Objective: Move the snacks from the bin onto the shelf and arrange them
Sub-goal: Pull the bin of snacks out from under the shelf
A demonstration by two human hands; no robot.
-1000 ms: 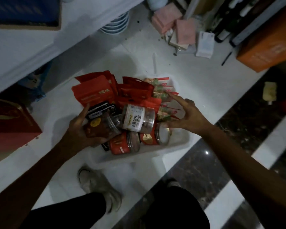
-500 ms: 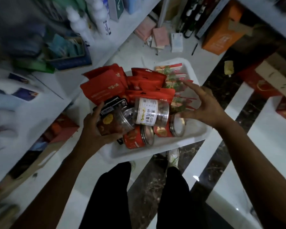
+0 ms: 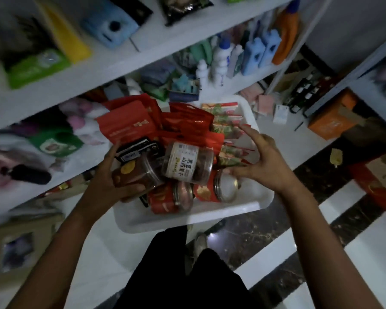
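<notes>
Bin [image 3: 210, 216] is up off the floor since the earlier frames and now sits in front of the white shelf [image 3: 143, 56]. Camera view has swung up too, so more shelf boards are in frame.

Left hand [image 3: 108, 181] grips the brown jar [image 3: 136, 172] at the bin's left side, fingers curled under and round it, thumb up beside the black packet [image 3: 138, 150]. Can't tell if it also grips the bin wall.

Right hand [image 3: 265, 161] is at the bin's right side, fingers spread and half bent, wrapped round nothing. Its lower fingertips touch near the lid of a red jar [image 3: 216, 188], and the index finger is raised over the green-red packets [image 3: 226, 121].

All the snacks are in the bin. The white-label jar [image 3: 186, 162] lies on its side in the middle on top of the pile. A second red jar [image 3: 169, 197] lies at the near wall. Red pouches [image 3: 129, 126] are stacked at the far left.

On the shelf beyond the bin are detergent bottles [image 3: 256, 54], with green packs [image 3: 38, 68] on the board above. An orange box [image 3: 331, 117] stands on the floor to the right. The frame is dim and blurred at the edges.
</notes>
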